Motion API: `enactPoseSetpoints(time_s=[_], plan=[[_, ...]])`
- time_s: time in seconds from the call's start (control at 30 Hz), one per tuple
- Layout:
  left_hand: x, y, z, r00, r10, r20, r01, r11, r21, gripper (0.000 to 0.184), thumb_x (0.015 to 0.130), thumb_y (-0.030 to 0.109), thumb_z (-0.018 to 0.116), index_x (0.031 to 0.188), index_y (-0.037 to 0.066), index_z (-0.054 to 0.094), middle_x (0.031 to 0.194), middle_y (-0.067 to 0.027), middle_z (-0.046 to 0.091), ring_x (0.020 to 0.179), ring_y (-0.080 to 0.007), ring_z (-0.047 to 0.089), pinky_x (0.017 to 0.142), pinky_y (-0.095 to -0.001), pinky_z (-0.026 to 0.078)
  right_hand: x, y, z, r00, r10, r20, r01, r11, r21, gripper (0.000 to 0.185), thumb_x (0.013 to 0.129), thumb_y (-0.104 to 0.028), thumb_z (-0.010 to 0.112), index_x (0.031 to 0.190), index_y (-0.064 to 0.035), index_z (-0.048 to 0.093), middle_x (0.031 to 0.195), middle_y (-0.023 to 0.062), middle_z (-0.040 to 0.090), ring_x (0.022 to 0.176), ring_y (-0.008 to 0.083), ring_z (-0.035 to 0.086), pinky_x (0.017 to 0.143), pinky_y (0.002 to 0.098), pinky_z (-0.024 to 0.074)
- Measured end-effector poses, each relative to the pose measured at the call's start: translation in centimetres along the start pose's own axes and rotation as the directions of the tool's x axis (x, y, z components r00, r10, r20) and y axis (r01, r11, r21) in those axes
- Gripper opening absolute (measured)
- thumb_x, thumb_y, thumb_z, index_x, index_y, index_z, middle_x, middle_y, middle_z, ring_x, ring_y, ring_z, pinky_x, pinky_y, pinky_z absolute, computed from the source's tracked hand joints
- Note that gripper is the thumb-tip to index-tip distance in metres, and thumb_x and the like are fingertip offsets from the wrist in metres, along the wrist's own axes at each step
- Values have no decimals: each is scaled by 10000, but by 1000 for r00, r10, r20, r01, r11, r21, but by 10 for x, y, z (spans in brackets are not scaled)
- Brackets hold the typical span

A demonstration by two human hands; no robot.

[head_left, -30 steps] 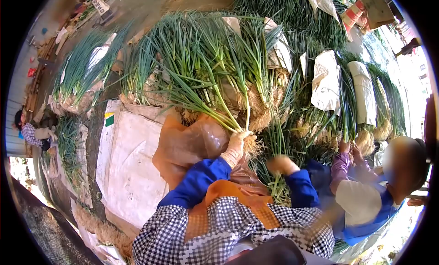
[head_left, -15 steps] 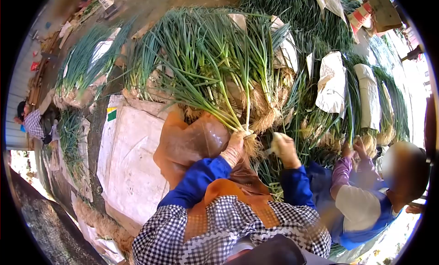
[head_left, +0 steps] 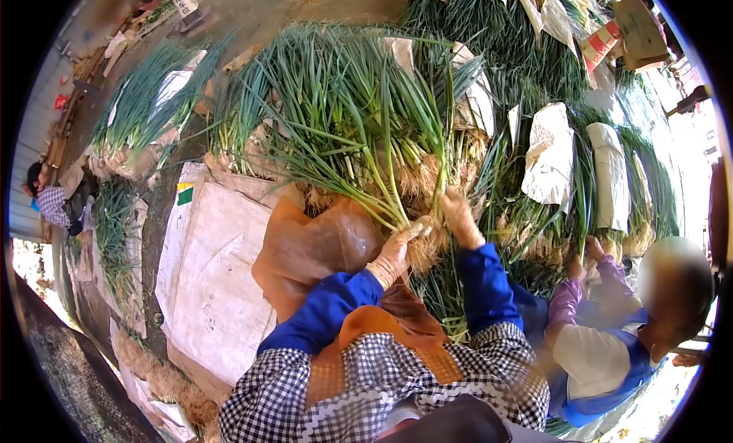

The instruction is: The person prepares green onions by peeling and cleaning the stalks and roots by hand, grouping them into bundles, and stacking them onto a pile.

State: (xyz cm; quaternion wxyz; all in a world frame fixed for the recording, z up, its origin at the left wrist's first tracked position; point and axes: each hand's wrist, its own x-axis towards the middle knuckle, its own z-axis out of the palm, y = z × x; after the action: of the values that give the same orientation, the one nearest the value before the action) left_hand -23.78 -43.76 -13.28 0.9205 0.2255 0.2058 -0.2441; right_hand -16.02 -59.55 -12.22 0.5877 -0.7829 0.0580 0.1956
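Observation:
My left hand [head_left: 395,253] is closed round the white lower stems of a small bunch of green onions [head_left: 388,185]. Their leaves fan up and to the left, while pale roots [head_left: 424,253] hang out beside the fist. Just right of it, my right hand [head_left: 459,215] is closed on the lower stem of a single green onion [head_left: 440,149], whose leaves point upward. The two root ends almost meet; whether they touch I cannot tell. Below the bunch, a brown apron [head_left: 324,244] covers my lap. Behind it lies a big heap of green onions [head_left: 328,84].
A white folded sack [head_left: 221,267] lies on the left. At the right, a co-worker [head_left: 611,351] handles other green onions, near bundles wrapped in white sheeting [head_left: 611,176]. Another person [head_left: 55,202] is at the far left. More bundles [head_left: 141,111] lie on the ground.
My right hand has moved up and left, close to the left hand, and now has a green onion in it. My left hand still grips the bunch, slightly lower.

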Motion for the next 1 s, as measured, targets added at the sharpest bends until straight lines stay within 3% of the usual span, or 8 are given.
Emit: enactPoseSetpoints(time_s=[0.13, 0.43, 0.63, 0.7, 0.73, 0.83, 0.9, 1.0], plan=[[10, -29, -22, 997, -52, -65, 65, 972, 225, 197, 753, -13, 604, 949, 2, 598, 855, -91, 627, 770, -208, 621, 690, -324, 525, -27, 30, 19, 964, -254, -84, 255, 967, 0, 352, 843, -233, 594, 1124, -25, 557, 832, 75, 638, 783, 198, 579, 742, 283, 457], [24, -45, -41, 964, 142, -225, -90, 970, 225, 97, 734, -46, 607, 786, 32, 583, 725, -28, 588, 629, -151, 568, 605, -268, 489, -55, 39, 31, 700, -690, -183, 571, 695, -436, 142, 836, -125, 573, 700, -97, 603, 598, -48, 545, 463, 104, 463, 469, 235, 406], [30, -42, -50, 953, 223, -207, -197, 971, 138, 135, 740, -43, 596, 868, -5, 578, 797, -97, 624, 682, -199, 627, 644, -287, 543, -136, 57, -23, 953, 249, -171, -243, 968, 56, 276, 850, -237, 546, 1058, -72, 620, 949, 107, 612, 827, 137, 571, 686, 223, 470], [21, -38, -39, 958, 216, -188, -200, 974, 102, 151, 736, -63, 593, 875, -10, 573, 793, -100, 623, 688, -201, 627, 655, -289, 546, -113, 69, -36, 840, 536, 85, -52, 235, -971, 302, 876, -276, 492, 1038, -63, 633, 924, 110, 639, 856, 215, 617, 697, 274, 493], [24, -38, -43, 968, 198, -151, -183, 977, 112, 138, 735, -68, 591, 851, 0, 561, 796, -95, 621, 709, -202, 629, 662, -286, 545, -108, 82, -46, 836, 516, 186, 120, 158, -980, 617, 840, -560, 364, 1122, -59, 587, 1107, 206, 575, 1070, 302, 544, 893, 356, 432], [24, -42, -48, 950, 272, -154, -221, 933, 284, 158, 729, -77, 580, 841, 35, 574, 796, -59, 617, 699, -163, 602, 630, -255, 502, -63, 62, -26, 888, -373, 269, 447, 561, -697, 402, 872, -357, 473, 1100, -33, 544, 1024, 189, 601, 990, 285, 574, 822, 306, 467], [28, -44, -57, 942, 328, -65, -275, 871, 407, 195, 729, -82, 558, 883, 33, 586, 816, -38, 614, 728, -144, 583, 656, -251, 481, -32, 79, 20, 971, -186, 148, 181, 982, 52, 263, 871, -252, 497, 1016, -51, 584, 928, 148, 619, 844, 272, 607, 735, 302, 488], [25, -42, -50, 937, 339, -85, -294, 896, 332, 226, 737, -86, 532, 934, 8, 589, 844, -32, 613, 785, -147, 580, 722, -264, 479, -49, 43, 38, 758, -624, 193, 469, 315, -825, 144, 825, -217, 506, 856, -155, 632, 727, 17, 604, 654, 188, 609, 586, 300, 480]])
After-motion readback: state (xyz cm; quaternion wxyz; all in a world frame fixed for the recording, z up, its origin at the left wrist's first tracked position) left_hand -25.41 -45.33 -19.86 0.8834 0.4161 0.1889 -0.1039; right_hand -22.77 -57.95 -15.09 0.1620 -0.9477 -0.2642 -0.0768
